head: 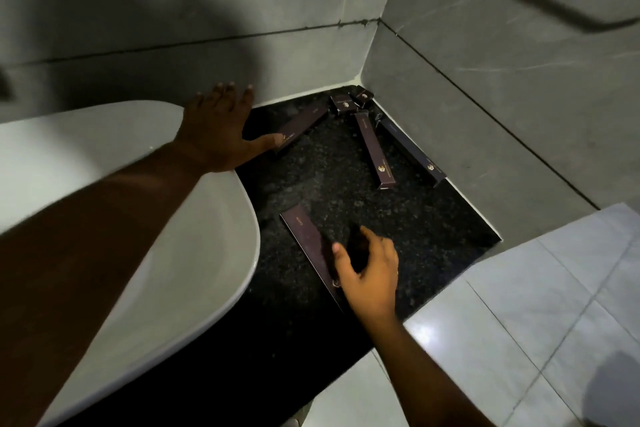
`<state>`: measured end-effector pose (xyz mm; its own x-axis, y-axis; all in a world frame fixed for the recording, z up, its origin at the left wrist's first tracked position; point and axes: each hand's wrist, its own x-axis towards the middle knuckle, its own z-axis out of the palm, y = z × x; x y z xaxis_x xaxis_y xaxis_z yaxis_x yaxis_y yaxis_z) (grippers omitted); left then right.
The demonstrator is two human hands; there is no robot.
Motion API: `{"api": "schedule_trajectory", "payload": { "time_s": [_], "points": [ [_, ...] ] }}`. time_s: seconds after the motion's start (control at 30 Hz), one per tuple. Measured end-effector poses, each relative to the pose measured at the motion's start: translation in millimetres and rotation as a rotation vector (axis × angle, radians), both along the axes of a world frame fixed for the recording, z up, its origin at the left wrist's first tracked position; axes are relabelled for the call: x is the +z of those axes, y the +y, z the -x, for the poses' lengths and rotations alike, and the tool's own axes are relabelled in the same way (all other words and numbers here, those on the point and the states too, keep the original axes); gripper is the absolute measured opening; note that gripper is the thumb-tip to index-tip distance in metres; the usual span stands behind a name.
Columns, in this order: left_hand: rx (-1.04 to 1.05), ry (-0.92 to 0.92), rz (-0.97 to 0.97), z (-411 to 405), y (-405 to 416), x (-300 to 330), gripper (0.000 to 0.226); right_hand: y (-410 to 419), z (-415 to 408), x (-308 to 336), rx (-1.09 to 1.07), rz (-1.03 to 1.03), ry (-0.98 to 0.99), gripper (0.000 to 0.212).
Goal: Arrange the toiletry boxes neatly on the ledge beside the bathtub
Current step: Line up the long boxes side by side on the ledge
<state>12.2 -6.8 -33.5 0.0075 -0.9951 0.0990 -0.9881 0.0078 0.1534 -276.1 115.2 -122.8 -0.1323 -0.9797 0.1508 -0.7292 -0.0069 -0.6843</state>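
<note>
Several dark purple toiletry boxes lie scattered on the black speckled ledge (322, 180). My left hand (218, 128) rests flat and open on the bathtub rim (221, 218), its thumb touching the end of a long box (306, 123). My right hand (369, 274) is curled around a small dark object (358, 248), seemingly a small box, right above a long box (306, 243) that lies diagonally near the front. Two more long boxes (375, 152) (412, 152) lie near the right wall. Two small boxes (343, 103) (362, 97) sit in the far corner.
The white bathtub borders the ledge on the left. Grey tiled walls (485, 80) close the ledge at the back and right. Pale floor tiles (519, 322) begin at the ledge's front right edge. Lighting is dim.
</note>
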Motion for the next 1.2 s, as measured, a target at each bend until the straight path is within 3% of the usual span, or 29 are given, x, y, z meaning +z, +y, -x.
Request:
{"api": "schedule_trajectory", "payload": {
  "time_s": [0.13, 0.2, 0.4, 0.5, 0.57, 0.7, 0.93, 1.2],
  "points": [
    [0.008, 0.021, 0.047, 2.4, 0.8, -2.2, 0.102, -71.3, -43.0, 24.6, -0.080, 0.032, -0.203, 0.056],
    [0.020, 0.018, 0.041, -1.2, -3.1, -1.9, 0.097, -104.6, -70.7, 31.7, -0.078, -0.020, -0.224, 0.062],
    [0.029, -0.024, 0.033, -5.8, -8.2, -4.1, 0.093, -170.4, -135.0, 25.0, -0.070, -0.218, 0.115, 0.098],
    [0.035, -0.034, 0.037, -4.0, -12.6, -3.0, 0.092, -194.4, -155.0, 16.5, -0.107, -0.232, 0.227, 0.107],
    [0.040, -0.033, 0.038, -4.3, -15.5, -3.0, 0.091, -206.1, -165.9, 12.5, -0.128, -0.250, 0.255, 0.101],
    [0.033, -0.071, 0.017, -13.5, -18.5, -3.8, 0.090, -203.4, -162.7, 5.8, -0.127, -0.195, 0.228, 0.069],
    [0.032, -0.056, 0.010, -17.4, -21.3, -6.2, 0.090, -153.9, -62.9, 8.4, 0.052, -0.157, 0.134, 0.041],
    [0.030, -0.030, 0.038, -17.7, -20.6, -10.4, 0.093, -63.3, 22.9, -1.5, 0.028, -0.135, 0.222, 0.049]
  ]
}}
